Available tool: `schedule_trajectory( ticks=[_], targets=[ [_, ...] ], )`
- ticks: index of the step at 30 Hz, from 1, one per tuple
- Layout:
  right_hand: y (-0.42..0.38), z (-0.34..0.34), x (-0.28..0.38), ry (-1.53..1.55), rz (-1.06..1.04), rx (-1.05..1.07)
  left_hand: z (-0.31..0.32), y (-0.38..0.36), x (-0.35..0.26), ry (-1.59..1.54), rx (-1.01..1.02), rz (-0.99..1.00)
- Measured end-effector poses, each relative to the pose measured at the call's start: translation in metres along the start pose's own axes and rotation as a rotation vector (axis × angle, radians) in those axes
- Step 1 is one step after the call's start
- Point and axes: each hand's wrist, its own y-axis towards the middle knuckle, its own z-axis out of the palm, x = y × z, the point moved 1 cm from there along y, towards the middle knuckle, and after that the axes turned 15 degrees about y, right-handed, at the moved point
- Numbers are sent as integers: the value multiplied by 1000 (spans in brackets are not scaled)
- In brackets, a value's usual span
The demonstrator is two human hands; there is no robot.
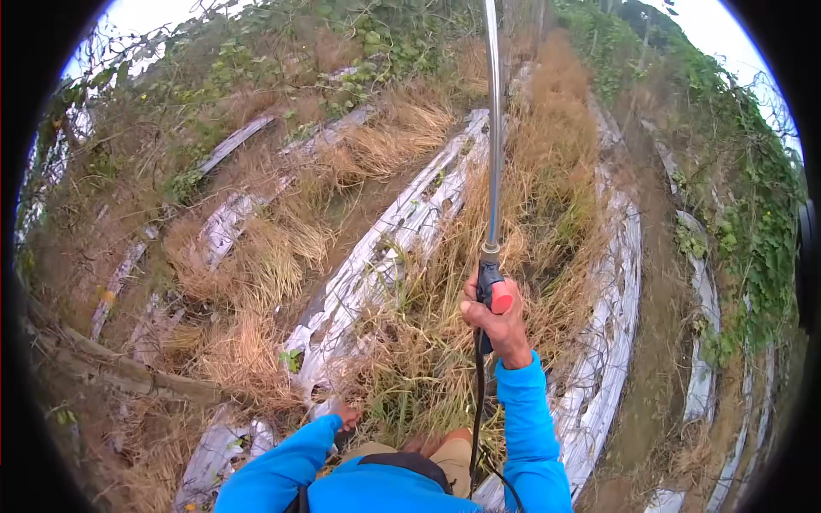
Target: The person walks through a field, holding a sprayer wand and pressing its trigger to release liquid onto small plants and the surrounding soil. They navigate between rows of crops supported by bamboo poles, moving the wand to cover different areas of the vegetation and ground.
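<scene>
My right hand (500,318) is wrapped round the black handle of a sprayer wand (494,154), with a red part of the handle showing beside my fingers. The long metal tube rises from the handle to the top of the head view, where its tip is cut off. A dark hose (479,385) runs down from the grip toward my body. Low beside my waist is my left hand (346,416), small and partly blurred above the dry grass. Its fingers do not show well enough to tell what they do.
Strips of silvery plastic mulch (410,214) run away from me between patches of dry grass (256,265). Another strip (611,316) lies to my right. Green vines (753,231) climb along the right side. A wooden pole (128,369) crosses the lower left.
</scene>
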Motion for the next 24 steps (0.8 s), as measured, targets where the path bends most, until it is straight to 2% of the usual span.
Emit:
schedule_trajectory(
  ticks=[3,4,6,11,12,14,16,18,19,21,22,24],
  targets=[
    [-37,25,0,199,164,110,19,-25,24,-54,16,-19],
    [-49,32,2,197,159,117,23,-34,26,-57,10,-14],
    [-74,44,-2,355,227,196,33,-49,36,-211,22,-5],
    [-158,66,0,351,221,239,73,-77,61,-261,-57,127],
    [-180,68,1,343,217,207,86,-88,68,-239,-32,131],
    [-226,64,6,141,130,127,98,-103,78,-204,-48,102],
    [-269,57,12,-232,-12,-42,114,-103,108,-296,110,35],
    [-309,61,40,-320,-52,-219,134,-130,126,-280,57,-89],
    [-328,65,54,-330,-46,-253,146,-138,147,-252,80,-89],
    [-358,63,85,-592,-162,-500,160,-133,182,-185,54,-142],
    [-371,56,94,-664,-138,-566,163,-142,185,-174,63,-131],
    [-387,50,113,-689,-225,-673,170,-169,200,-187,45,61]
  ],
)
